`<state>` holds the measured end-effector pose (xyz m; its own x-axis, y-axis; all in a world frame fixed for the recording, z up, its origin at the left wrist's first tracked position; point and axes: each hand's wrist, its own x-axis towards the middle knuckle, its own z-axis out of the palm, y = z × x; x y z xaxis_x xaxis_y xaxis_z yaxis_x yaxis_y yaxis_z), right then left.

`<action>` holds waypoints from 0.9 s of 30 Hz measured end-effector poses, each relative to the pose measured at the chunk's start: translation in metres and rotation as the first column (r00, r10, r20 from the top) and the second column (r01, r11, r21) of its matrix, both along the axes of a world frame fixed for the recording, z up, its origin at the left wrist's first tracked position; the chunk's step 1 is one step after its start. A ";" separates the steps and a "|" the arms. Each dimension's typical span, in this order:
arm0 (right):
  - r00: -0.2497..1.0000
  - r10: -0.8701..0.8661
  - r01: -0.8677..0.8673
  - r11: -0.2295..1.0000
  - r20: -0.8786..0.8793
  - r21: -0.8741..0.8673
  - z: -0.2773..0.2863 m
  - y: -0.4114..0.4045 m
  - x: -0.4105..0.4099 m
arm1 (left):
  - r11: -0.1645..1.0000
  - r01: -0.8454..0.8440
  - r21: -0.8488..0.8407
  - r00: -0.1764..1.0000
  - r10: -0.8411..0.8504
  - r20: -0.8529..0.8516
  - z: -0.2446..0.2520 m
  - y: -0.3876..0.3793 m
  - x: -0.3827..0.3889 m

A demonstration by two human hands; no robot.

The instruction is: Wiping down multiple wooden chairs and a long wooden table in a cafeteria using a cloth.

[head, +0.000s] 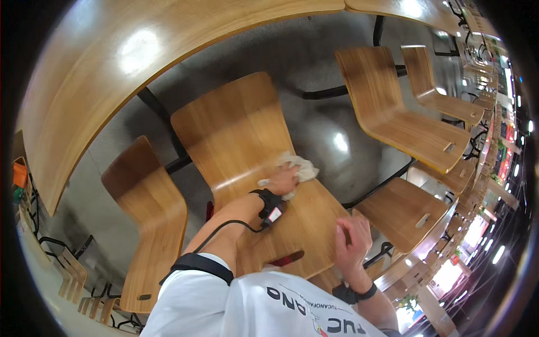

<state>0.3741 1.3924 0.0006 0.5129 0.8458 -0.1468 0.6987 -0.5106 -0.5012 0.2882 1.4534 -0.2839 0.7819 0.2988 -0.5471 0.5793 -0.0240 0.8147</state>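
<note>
A molded wooden chair (240, 126) with a slot in its backrest stands right before me. My left hand (284, 179) presses a crumpled whitish cloth (306, 167) against it, near the bend between seat and back. A black strap with a small device and a cable is on that wrist. My right hand (354, 240) is beside the edge of the backrest, its fingers curled and slightly blurred; nothing shows in it. Another black band is on the right wrist.
A long curved wooden table (185, 31) runs along the top and left. One wooden chair (156, 215) stands at left, another (400, 113) at right, with more chairs beyond. Black metal bars (324, 92) link chairs above the grey floor (324, 135).
</note>
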 end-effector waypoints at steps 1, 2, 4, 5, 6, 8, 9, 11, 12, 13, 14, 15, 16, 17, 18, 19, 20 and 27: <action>1.000 -0.002 0.002 1.000 0.000 0.004 0.001 0.001 0.000 | 0.997 0.054 0.057 0.989 -0.046 -0.140 -0.012 0.003 -0.006; 1.000 -0.003 0.003 1.000 0.017 -0.015 0.003 -0.002 0.002 | 0.987 0.124 0.098 0.959 -0.094 -0.266 -0.007 0.012 -0.007; 1.000 0.009 -0.009 1.000 0.022 -0.004 0.007 -0.004 0.004 | 0.977 0.174 0.127 0.955 -0.135 -0.264 -0.009 0.029 -0.012; 1.000 0.019 -0.019 1.000 0.008 -0.025 0.009 -0.002 0.000 | 0.959 0.229 0.165 0.943 -0.176 -0.283 -0.013 0.032 -0.017; 1.000 0.019 -0.019 0.999 0.001 -0.032 0.008 -0.003 0.001 | 0.961 0.230 0.156 0.941 -0.178 -0.289 -0.019 0.027 -0.011; 0.999 0.046 -0.046 0.999 0.007 -0.010 0.005 -0.004 0.002 | 0.907 0.111 0.406 0.993 -0.118 -0.008 -0.030 0.009 0.015; 0.999 0.043 -0.043 0.999 0.006 -0.017 0.004 -0.005 0.003 | 0.910 0.115 0.399 0.993 -0.121 -0.009 -0.024 0.010 0.033; 0.998 0.063 -0.063 0.997 0.003 -0.046 0.004 -0.007 0.004 | 0.928 0.288 0.236 0.950 -0.308 0.050 -0.020 0.024 0.063; 0.997 0.071 -0.071 0.996 0.000 -0.050 0.006 -0.007 0.003 | 0.931 0.282 0.231 0.953 -0.300 0.048 -0.033 0.025 0.066; 0.997 0.071 -0.071 0.996 -0.018 -0.051 0.006 -0.006 0.002 | 0.901 0.222 0.374 0.973 -0.228 -0.028 -0.052 0.025 0.068; 0.997 0.069 -0.070 0.996 -0.030 -0.056 0.007 -0.006 0.003 | 0.843 0.170 0.510 0.985 -0.145 -0.089 -0.067 0.028 0.074; 0.997 0.073 -0.074 0.995 -0.025 -0.063 0.007 -0.007 0.006 | 0.780 0.165 0.603 0.986 -0.154 -0.070 -0.073 0.043 0.081; 0.997 0.065 -0.066 0.996 -0.032 -0.059 0.007 -0.007 0.006 | 0.706 0.157 0.690 0.985 -0.165 -0.055 -0.077 0.066 0.086; 0.998 0.053 -0.055 0.997 -0.042 -0.053 0.007 -0.007 0.004 | 0.647 0.196 0.737 0.981 -0.127 -0.150 -0.078 0.092 0.092; 0.998 0.050 -0.053 0.997 -0.041 -0.060 0.007 -0.007 0.004 | 0.588 0.241 0.772 0.968 -0.084 -0.239 -0.077 0.117 0.096; 0.997 0.056 -0.058 0.997 -0.045 -0.058 0.006 -0.007 0.004 | 0.599 0.141 0.789 0.983 0.009 -0.183 -0.076 0.143 0.091; 0.997 0.061 -0.064 0.996 -0.047 -0.056 0.006 -0.007 0.004 | 0.600 0.038 0.799 0.987 0.101 -0.122 -0.073 0.171 0.084; 0.998 0.049 -0.050 0.999 -0.049 -0.021 0.009 -0.003 0.005 | 0.348 0.158 0.924 0.904 0.326 -0.278 -0.104 0.249 -0.105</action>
<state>0.3788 1.3896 0.0099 0.4625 0.8662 -0.1892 0.6986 -0.4874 -0.5238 0.1828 1.7028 -0.3882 0.5362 0.8398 -0.0851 0.8439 -0.5356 0.0313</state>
